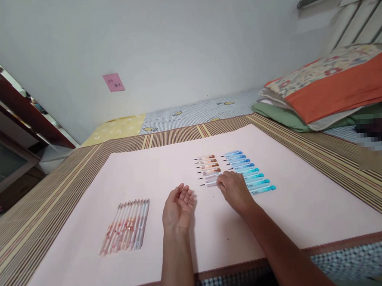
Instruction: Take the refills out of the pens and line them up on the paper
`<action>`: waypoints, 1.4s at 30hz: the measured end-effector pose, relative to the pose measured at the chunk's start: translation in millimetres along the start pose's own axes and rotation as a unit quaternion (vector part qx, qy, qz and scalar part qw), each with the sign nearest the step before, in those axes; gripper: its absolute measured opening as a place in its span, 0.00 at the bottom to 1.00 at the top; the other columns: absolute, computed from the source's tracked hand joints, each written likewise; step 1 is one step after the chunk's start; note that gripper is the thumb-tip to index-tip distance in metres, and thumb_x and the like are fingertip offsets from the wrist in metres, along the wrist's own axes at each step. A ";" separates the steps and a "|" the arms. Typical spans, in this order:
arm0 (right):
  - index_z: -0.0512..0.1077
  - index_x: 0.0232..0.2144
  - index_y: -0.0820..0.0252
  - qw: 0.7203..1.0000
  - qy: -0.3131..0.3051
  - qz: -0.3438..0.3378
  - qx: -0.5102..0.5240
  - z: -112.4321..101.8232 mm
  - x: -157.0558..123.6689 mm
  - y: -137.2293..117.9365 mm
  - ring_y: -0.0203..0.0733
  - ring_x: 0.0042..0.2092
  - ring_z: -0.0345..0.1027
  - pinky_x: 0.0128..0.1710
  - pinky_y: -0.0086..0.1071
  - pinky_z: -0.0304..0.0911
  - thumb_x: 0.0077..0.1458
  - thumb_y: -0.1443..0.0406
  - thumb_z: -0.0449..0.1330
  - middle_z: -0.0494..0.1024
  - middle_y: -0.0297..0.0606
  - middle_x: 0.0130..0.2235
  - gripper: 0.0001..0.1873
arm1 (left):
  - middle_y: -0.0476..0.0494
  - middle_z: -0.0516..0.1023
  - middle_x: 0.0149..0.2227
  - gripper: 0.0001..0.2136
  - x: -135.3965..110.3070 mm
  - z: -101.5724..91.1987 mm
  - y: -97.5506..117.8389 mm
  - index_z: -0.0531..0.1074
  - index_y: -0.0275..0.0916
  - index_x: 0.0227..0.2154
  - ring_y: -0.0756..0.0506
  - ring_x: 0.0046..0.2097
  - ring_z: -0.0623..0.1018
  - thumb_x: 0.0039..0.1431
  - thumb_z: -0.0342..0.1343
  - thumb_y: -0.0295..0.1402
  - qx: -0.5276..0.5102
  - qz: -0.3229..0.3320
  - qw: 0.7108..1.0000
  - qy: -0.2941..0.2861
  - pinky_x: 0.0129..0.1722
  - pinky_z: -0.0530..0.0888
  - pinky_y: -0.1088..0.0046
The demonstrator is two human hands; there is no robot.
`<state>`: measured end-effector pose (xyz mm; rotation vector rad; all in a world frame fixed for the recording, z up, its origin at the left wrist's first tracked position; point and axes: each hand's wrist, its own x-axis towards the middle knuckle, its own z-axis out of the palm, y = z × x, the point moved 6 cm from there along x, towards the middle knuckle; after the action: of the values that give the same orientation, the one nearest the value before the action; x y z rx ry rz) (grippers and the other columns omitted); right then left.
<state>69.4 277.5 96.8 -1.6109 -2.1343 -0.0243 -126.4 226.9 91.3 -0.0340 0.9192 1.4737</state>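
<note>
My right hand (233, 190) rests on the pink sheet (167, 170), its fingers pinched on the rear end of the nearest orange pen (209, 183). That pen is the closest one in a row of several orange pens (208, 164). Just to the right lies a row of several blue pens (247, 172), partly covered by my right hand. My left hand (178, 207) hovers palm up beside it, fingers loosely apart and empty. A bundle of several clear pink-patterned pens (127, 226) lies side by side at the left of the sheet.
The pink sheet lies on a striped woven mat (39, 199) over a bed. Folded bedding and an orange pillow (336, 86) are stacked at the back right. A pink sticky note (113, 82) hangs on the wall. A dark wooden shelf (11, 111) stands at the left.
</note>
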 end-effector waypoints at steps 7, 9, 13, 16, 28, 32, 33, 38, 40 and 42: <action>0.74 0.29 0.58 1.000 0.021 -0.005 0.019 -1.4 -1.7 1.9 0.43 0.38 0.64 0.42 0.35 0.49 0.60 0.72 0.57 0.75 0.38 0.33 0.09 | 0.40 0.79 0.30 0.06 -0.9 0.5 -0.1 0.75 0.32 0.35 0.49 0.28 0.78 0.64 0.54 0.24 -0.003 -0.002 1.000 0.004 0.26 0.76 0.77; 0.74 0.30 0.58 0.999 0.031 -0.007 0.026 -2.7 -2.8 3.4 0.43 0.39 0.65 0.43 0.35 0.50 0.59 0.72 0.58 0.75 0.38 0.34 0.08 | 0.40 0.79 0.30 0.06 -0.6 0.6 -0.3 0.75 0.32 0.34 0.49 0.27 0.78 0.63 0.54 0.23 -0.005 -0.003 1.000 0.002 0.25 0.76 0.76; 0.73 0.28 0.58 0.999 0.027 -0.007 0.026 -3.8 -3.1 4.7 0.42 0.38 0.65 0.41 0.35 0.50 0.58 0.72 0.59 0.75 0.38 0.34 0.08 | 0.41 0.79 0.30 0.06 -0.6 0.9 -0.7 0.75 0.33 0.34 0.49 0.27 0.78 0.64 0.53 0.24 -0.003 -0.005 1.000 -0.001 0.25 0.76 0.77; 0.73 0.27 0.59 1.000 0.018 -0.001 0.020 -3.5 -2.9 5.0 0.42 0.38 0.64 0.41 0.34 0.50 0.58 0.73 0.58 0.75 0.37 0.33 0.10 | 0.41 0.78 0.30 0.06 -1.4 1.1 -0.7 0.75 0.32 0.34 0.50 0.27 0.78 0.64 0.53 0.24 -0.002 -0.005 1.000 0.002 0.25 0.76 0.77; 0.74 0.28 0.59 1.000 0.013 -0.001 0.029 -0.3 -2.9 6.9 0.42 0.38 0.64 0.41 0.35 0.49 0.58 0.74 0.58 0.75 0.37 0.33 0.10 | 0.41 0.78 0.30 0.06 -1.3 0.4 -1.0 0.75 0.32 0.34 0.49 0.28 0.78 0.63 0.53 0.23 -0.005 -0.004 1.000 0.003 0.26 0.75 0.77; 0.74 0.29 0.58 1.000 0.019 -0.004 0.023 0.2 -2.7 7.0 0.42 0.39 0.64 0.41 0.35 0.49 0.58 0.74 0.58 0.75 0.37 0.34 0.09 | 0.40 0.78 0.30 0.05 -1.3 0.5 -1.2 0.75 0.32 0.35 0.49 0.28 0.78 0.62 0.54 0.23 -0.007 -0.005 1.000 0.006 0.26 0.75 0.77; 0.74 0.29 0.58 1.000 0.021 -0.006 0.021 0.4 -2.7 7.2 0.42 0.39 0.64 0.41 0.35 0.49 0.59 0.74 0.58 0.75 0.37 0.34 0.09 | 0.40 0.78 0.30 0.05 -1.5 0.6 -1.5 0.75 0.33 0.35 0.49 0.28 0.78 0.61 0.54 0.23 -0.007 -0.006 1.000 0.007 0.25 0.75 0.77; 0.74 0.29 0.58 1.000 0.020 -0.005 0.015 1.9 -2.7 8.0 0.43 0.39 0.65 0.41 0.35 0.49 0.59 0.73 0.58 0.75 0.38 0.34 0.09 | 0.41 0.78 0.30 0.05 -2.1 1.8 -2.5 0.75 0.33 0.34 0.49 0.27 0.77 0.62 0.54 0.23 -0.005 -0.009 1.000 0.004 0.25 0.75 0.77; 0.74 0.28 0.59 1.000 0.021 -0.003 0.014 1.6 -2.7 7.9 0.43 0.39 0.65 0.41 0.35 0.49 0.59 0.73 0.58 0.75 0.38 0.34 0.09 | 0.41 0.78 0.30 0.06 -1.8 1.8 -2.8 0.75 0.33 0.34 0.49 0.28 0.77 0.63 0.54 0.23 -0.006 -0.010 1.000 0.003 0.25 0.76 0.77; 0.74 0.28 0.59 1.000 0.020 -0.005 0.013 0.7 -2.9 7.0 0.43 0.39 0.65 0.41 0.35 0.49 0.60 0.73 0.57 0.75 0.39 0.34 0.10 | 0.41 0.78 0.29 0.06 -1.6 1.6 -3.3 0.75 0.32 0.34 0.50 0.27 0.78 0.63 0.53 0.23 -0.006 -0.012 1.000 0.002 0.25 0.76 0.77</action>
<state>76.1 277.3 93.3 -1.5732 -2.1030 -0.0323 -122.5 225.9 91.6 -0.0572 0.9104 1.4584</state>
